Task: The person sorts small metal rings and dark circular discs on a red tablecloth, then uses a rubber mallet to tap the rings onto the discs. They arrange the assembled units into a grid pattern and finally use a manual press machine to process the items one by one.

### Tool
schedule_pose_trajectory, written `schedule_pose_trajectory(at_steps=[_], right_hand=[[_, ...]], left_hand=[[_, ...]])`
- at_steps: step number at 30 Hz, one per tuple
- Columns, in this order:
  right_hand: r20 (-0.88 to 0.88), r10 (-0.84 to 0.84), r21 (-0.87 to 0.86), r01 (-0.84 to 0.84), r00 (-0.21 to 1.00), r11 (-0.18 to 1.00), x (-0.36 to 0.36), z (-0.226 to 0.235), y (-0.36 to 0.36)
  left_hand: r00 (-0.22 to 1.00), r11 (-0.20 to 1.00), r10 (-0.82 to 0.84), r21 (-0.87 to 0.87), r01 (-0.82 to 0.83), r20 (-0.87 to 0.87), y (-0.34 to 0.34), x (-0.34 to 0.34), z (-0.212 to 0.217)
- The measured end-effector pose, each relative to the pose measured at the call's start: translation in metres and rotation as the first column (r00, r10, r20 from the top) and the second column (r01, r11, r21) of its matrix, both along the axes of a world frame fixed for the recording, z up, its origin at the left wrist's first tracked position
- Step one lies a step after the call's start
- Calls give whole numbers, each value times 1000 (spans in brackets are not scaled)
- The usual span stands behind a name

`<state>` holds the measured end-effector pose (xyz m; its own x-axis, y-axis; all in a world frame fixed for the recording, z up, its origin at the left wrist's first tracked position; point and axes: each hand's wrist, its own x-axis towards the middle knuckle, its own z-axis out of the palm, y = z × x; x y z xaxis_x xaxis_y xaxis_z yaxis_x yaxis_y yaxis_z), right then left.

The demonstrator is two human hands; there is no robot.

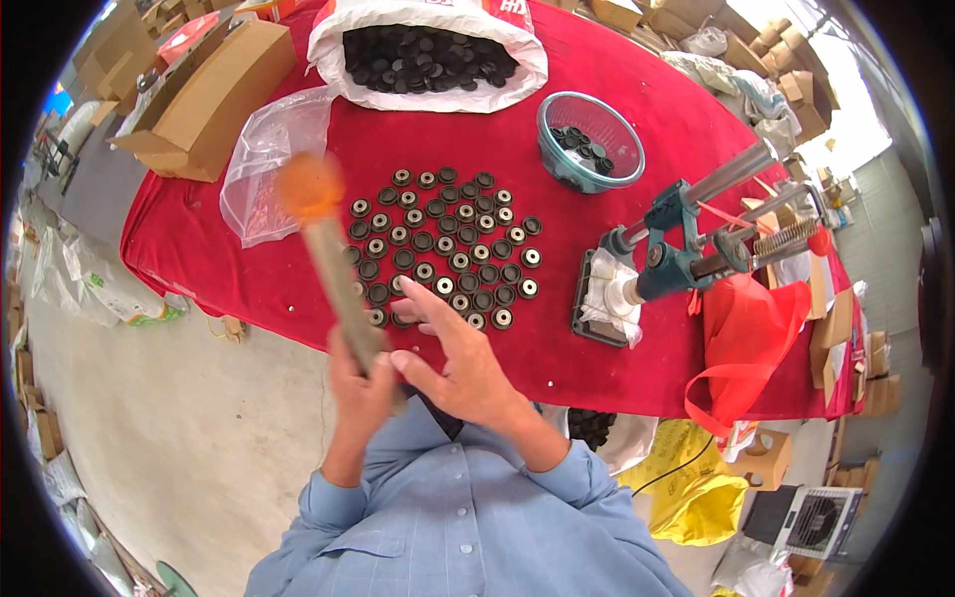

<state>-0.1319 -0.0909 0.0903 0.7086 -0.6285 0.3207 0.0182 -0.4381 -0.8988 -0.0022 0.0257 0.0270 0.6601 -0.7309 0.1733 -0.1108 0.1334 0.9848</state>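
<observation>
My left hand (360, 390) is wrapped round the lower part of a grey-brown stick with a rounded orange head (310, 187). The stick is held up over the table's near edge and smeared by motion, so its exact kind does not show. My right hand (460, 366) is open just right of it, fingers spread. Its thumb is close to the stick; I cannot tell whether they touch. Beyond my hands, many small round black parts (445, 242) lie grouped on the red cloth (557, 348). Some have a silvery ring in the middle, others look all black.
An open white sack (323, 50) of black discs lies at the far side. A teal bowl (592, 182) holds more black parts. At right stands a teal hand press (662, 254) beside a red bag (746, 328). A clear plastic bag (261, 174) and cardboard box (224, 95) are left.
</observation>
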Motion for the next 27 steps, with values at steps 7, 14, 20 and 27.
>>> schedule_pose_trajectory(at_steps=[7, 14, 20, 27], right_hand=[[-20, -151, 367, 147, 988, 919, 2, -11, -35], [-203, -280, 278, 329, 938, 903, 16, 3, -106], [-275, -250, -204, 198, 928, 959, 38, -7, -132], [-397, -253, -196, 188, 882, 962, 41, -27, -135]], left_hand=[[924, 949, -301, -19, 314, 237, -52, -20, 6], [701, 992, -7, 95, -87, 713, -38, 34, -9], [616, 946, -60, 242, -216, 785, -25, 58, -35], [606, 919, -87, 299, -257, 791, -31, 53, -37]])
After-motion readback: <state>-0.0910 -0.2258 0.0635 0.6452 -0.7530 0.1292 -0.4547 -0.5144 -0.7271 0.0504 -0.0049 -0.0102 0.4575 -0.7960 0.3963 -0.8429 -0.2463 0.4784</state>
